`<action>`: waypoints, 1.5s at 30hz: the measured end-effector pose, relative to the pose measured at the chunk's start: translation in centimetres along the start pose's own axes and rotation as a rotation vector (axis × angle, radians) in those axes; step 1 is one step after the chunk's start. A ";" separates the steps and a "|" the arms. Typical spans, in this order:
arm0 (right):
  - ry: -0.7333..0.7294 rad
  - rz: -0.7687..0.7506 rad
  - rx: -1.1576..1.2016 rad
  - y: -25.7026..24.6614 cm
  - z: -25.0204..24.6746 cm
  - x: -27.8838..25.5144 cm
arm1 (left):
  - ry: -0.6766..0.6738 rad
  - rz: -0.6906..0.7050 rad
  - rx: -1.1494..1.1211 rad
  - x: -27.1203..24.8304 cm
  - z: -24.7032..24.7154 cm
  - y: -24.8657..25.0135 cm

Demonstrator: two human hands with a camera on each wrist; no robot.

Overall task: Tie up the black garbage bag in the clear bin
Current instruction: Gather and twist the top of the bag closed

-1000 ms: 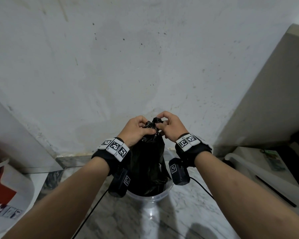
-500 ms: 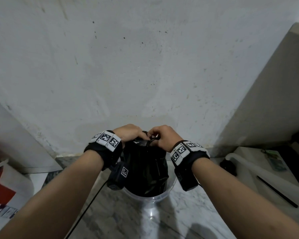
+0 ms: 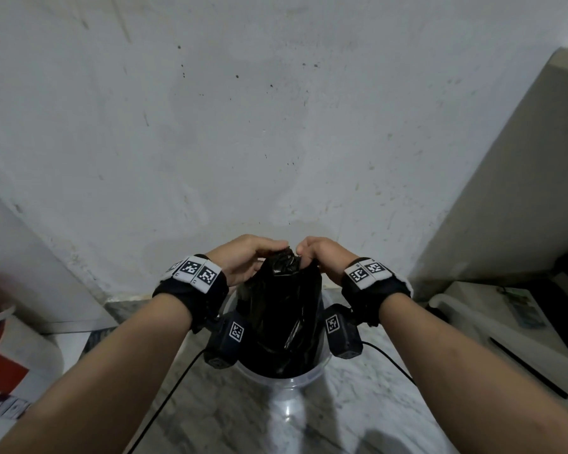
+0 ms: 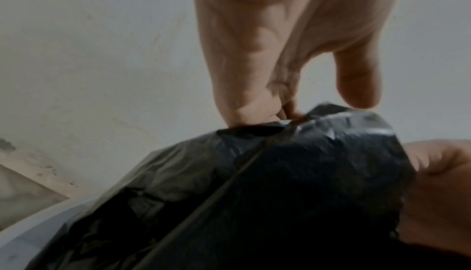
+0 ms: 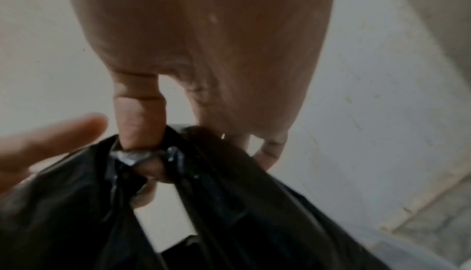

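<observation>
A black garbage bag stands in a clear round bin on the marble floor by the wall, its top gathered into a bunch. My left hand grips the bunch from the left. My right hand pinches it from the right. In the left wrist view, my left hand pinches the bag's crumpled edge. In the right wrist view, my right hand pinches a twisted strand of the bag.
A stained white wall rises straight behind the bin. A beige panel leans at the right, with white and dark items below it. A red and white bag lies at the left. Cables trail over the marble floor.
Both hands dropped with the bag's top, then came up a little. The wrists have turned outward and the gathered top now sticks up between the two hands.
</observation>
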State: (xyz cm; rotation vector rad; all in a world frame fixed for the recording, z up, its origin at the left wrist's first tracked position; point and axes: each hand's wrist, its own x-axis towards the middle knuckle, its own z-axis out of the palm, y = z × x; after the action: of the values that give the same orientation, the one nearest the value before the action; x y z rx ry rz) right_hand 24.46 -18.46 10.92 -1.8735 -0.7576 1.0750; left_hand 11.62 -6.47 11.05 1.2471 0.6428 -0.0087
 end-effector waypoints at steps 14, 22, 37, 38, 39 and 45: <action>0.070 0.053 0.031 -0.6 -0.6 0.5 | 0.035 -0.030 -0.063 0.5 -0.2 -0.5; 0.021 0.007 0.101 -0.4 -0.1 0.3 | 0.270 0.012 0.068 1.3 1.1 -0.3; 0.203 -0.298 0.119 2.3 -2.1 0.7 | 0.214 -0.093 -0.084 0.6 -1.0 0.0; 0.197 -0.286 0.138 2.6 -2.2 0.7 | 0.222 -0.094 -0.081 0.6 -1.2 -0.1; 0.195 -0.272 0.150 2.8 -2.3 0.7 | 0.237 -0.094 -0.081 0.6 -1.3 -0.3; 0.243 -0.181 0.139 5.1 -4.7 0.6 | 0.395 -0.077 0.011 0.8 -3.9 -1.9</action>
State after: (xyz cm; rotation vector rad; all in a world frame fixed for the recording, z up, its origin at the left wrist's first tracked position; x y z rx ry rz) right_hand 29.33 -22.12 7.60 -1.7413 -0.6784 0.7511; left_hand 9.87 -3.41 8.34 1.2445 1.0326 0.1740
